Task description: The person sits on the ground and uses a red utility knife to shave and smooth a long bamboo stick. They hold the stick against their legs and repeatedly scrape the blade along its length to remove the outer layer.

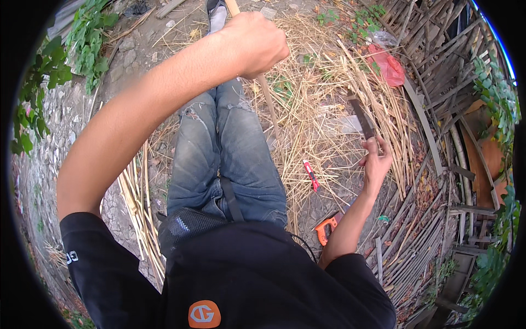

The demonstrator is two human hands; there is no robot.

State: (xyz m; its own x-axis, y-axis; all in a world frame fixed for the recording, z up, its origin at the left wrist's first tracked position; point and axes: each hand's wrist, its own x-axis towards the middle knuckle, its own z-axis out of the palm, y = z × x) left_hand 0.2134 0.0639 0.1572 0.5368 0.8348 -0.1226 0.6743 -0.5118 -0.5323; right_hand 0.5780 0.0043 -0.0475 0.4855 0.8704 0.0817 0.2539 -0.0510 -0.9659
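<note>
Straw-strewn ground (307, 104); red bag (388, 64) lies beyond right hand (377, 162).

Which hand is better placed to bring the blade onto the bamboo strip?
Probably the right hand: it grips the dark flat-bladed knife, while the left hand is closed around the long pale bamboo strip.

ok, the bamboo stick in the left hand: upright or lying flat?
Roughly upright, slightly tilted. The left hand is fisted around the bamboo stick, which runs down past the knees to the straw-covered ground; its lower end is hard to make out.
</note>
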